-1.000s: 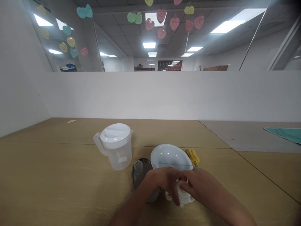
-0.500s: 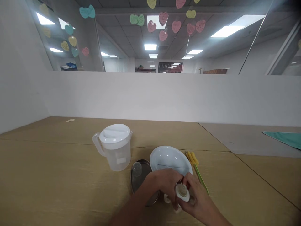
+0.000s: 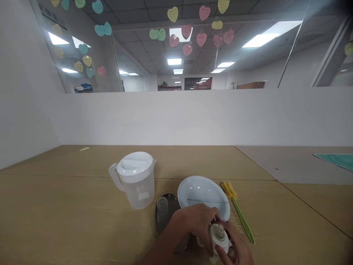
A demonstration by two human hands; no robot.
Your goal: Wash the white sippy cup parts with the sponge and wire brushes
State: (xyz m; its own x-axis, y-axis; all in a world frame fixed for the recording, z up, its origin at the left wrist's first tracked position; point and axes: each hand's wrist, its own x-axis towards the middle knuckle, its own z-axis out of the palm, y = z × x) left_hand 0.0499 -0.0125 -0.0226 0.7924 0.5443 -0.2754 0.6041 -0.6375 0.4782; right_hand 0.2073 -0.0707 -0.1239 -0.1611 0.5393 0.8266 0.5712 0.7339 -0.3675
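Both of my hands are around a baby bottle with a white collar and a translucent teat (image 3: 220,232), seen from above. My left hand (image 3: 200,224) wraps its left side, and my right hand (image 3: 237,244) grips the collar from the right. Most of the bottle's body is hidden by my fingers. Just beyond my hands lies a white oval bowl (image 3: 202,187). Under my left forearm is a dark oval tray (image 3: 168,219), with a clear dome-shaped cap (image 3: 162,205) resting on it. Some white part below my left hand is mostly covered.
A lidded translucent pitcher (image 3: 139,184) stands left of the tray. Right of the bowl lies a green-handled brush with a yellow sponge head (image 3: 229,190). A teal cloth (image 3: 338,161) is at the far right, and a small pale flat piece (image 3: 84,149) at the back left.
My hands and the bottle have come slightly lower and to the right. My right hand has shifted around the collar, and the teat faces more upward. The view has tilted up a little.
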